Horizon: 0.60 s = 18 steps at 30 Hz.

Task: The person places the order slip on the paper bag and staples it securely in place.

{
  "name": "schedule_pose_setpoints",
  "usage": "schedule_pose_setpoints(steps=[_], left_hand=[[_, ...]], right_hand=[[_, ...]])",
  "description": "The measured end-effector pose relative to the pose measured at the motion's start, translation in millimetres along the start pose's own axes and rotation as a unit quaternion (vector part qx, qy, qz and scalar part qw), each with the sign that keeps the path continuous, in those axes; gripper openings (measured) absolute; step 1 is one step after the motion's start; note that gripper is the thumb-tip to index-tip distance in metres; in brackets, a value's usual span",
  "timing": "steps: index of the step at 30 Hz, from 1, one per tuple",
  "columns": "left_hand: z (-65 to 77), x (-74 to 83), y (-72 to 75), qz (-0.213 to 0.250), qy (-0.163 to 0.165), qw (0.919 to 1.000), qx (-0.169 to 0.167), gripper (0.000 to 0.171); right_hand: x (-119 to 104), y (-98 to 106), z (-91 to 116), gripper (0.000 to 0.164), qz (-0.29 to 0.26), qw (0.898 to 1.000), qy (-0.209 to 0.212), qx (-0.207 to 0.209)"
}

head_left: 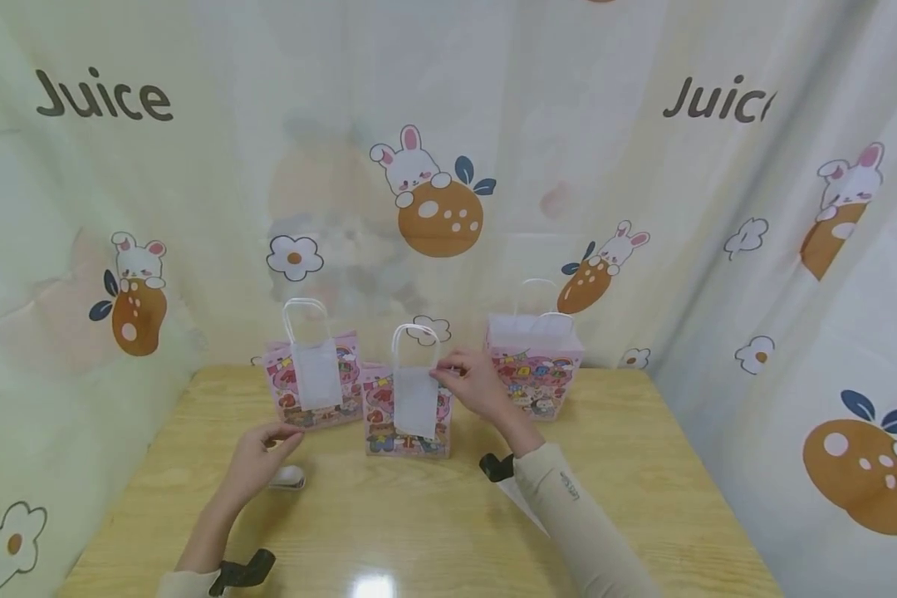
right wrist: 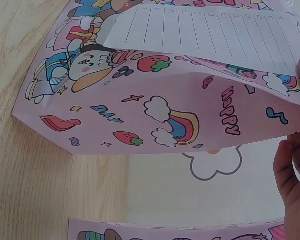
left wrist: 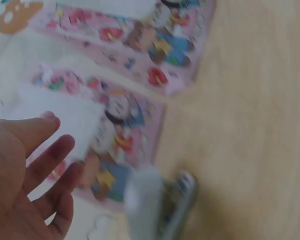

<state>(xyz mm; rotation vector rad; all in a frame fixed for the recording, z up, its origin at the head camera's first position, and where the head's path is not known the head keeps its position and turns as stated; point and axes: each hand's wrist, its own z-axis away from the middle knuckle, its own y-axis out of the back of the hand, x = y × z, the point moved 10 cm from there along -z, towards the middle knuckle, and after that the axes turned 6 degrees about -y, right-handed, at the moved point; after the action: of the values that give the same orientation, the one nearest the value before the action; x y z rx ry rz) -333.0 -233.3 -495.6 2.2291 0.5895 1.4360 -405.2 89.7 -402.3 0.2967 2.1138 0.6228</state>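
My right hand [head_left: 477, 384] pinches the top right edge of the middle pink cartoon gift bag [head_left: 379, 425]. A white slip of paper [head_left: 414, 404] hangs on this bag's front; in the right wrist view the paper [right wrist: 205, 34] shows ruled lines and small boxes. My left hand [head_left: 257, 458] hovers over the table with relaxed fingers and holds nothing. Beside it lies a white stapler [head_left: 289, 477], larger in the left wrist view. Behind, the left gift bag [head_left: 281, 389] carries a similar white slip [head_left: 318, 379] on its front.
A third gift bag [head_left: 541, 384] stands upright at the back right, with no slip visible on its front. Something white and flat [head_left: 522, 502] lies partly under my right forearm. A printed curtain [head_left: 224, 166] hangs behind the wooden table [head_left: 389, 531].
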Motion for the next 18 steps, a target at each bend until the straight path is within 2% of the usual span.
schedule_pose_setpoints(steps=[4, 10, 18], left_hand=[[13.4, -20.5, 0.8, 0.007, 0.024, 0.9996, -0.016, 0.021], [32.3, -45.3, -6.2, 0.022, 0.062, 0.9963, -0.056, 0.033], [46.1, -65.1, -15.1, 0.056, 0.099, 0.9901, -0.082, 0.044]], right_hand=[[0.2, 0.1, -1.4, 0.007, -0.003, 1.0, -0.005, 0.0], [0.8, -0.4, -1.5, 0.006, -0.007, 1.0, -0.001, -0.001], [1.0, -1.5, -3.4, 0.006, -0.007, 1.0, -0.006, -0.003]])
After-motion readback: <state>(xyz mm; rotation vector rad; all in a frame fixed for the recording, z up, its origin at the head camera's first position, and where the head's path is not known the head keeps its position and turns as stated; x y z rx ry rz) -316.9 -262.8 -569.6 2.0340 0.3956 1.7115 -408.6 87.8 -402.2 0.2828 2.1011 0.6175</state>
